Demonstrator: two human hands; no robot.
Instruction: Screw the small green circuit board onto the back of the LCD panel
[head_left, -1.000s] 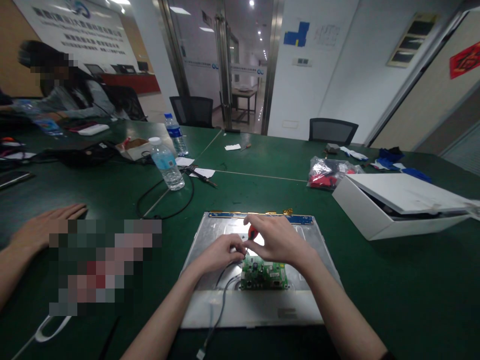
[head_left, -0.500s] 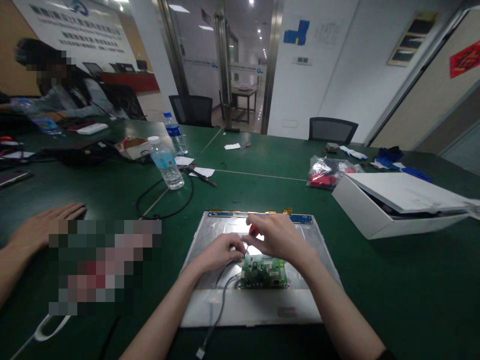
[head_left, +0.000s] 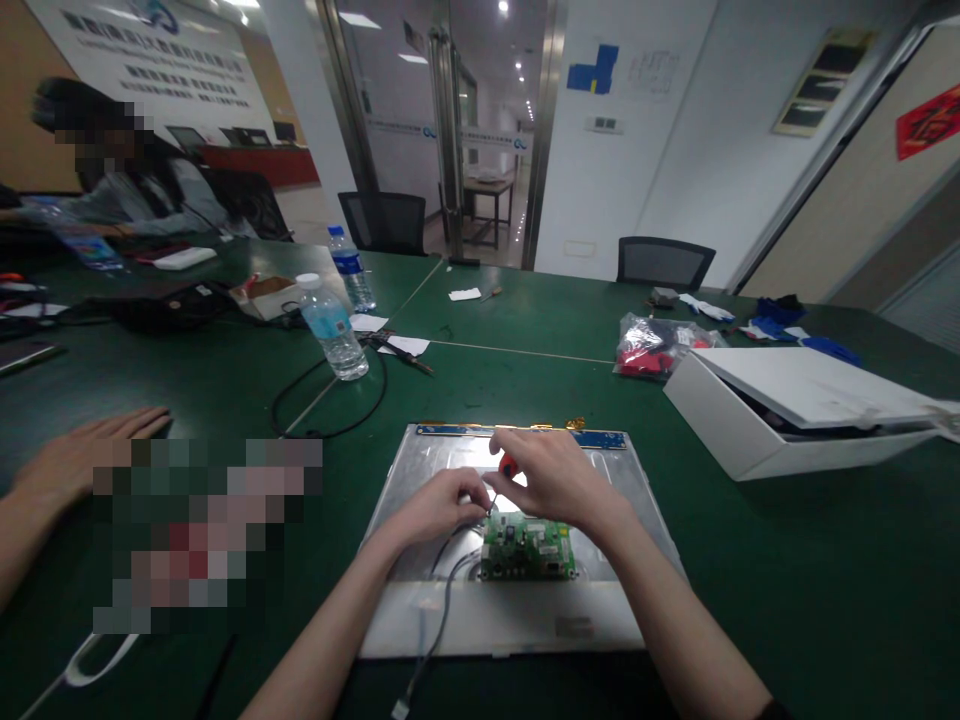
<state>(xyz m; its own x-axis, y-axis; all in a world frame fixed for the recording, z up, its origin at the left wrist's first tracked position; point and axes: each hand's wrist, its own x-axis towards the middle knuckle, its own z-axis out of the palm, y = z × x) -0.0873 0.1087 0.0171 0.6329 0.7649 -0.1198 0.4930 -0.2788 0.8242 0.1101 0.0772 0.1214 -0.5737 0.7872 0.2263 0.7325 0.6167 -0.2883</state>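
In front of me a flat metal-backed display panel (head_left: 405, 615) lies on the table, with a green circuit board (head_left: 527, 548) on its middle. My right hand (head_left: 551, 475) is closed around the red handle of a screwdriver (head_left: 508, 466), whose thin shaft points down at the board's upper left corner. Beside that tip, my left hand (head_left: 446, 503) has its fingertips pinched together; whatever they hold is hidden. A grey cable (head_left: 448, 610) runs from the board's left side over the panel's near edge to a white connector (head_left: 401, 708).
Another person's hand (head_left: 82, 455) rests on the table at left. A water bottle (head_left: 334, 330) and a looped black cable (head_left: 386, 385) lie beyond it. To the right stand a white box (head_left: 750, 430) and a plastic bag with red items (head_left: 652, 345).
My right hand shifts very slightly around the screwdriver handle. The panel, board and left hand look the same.
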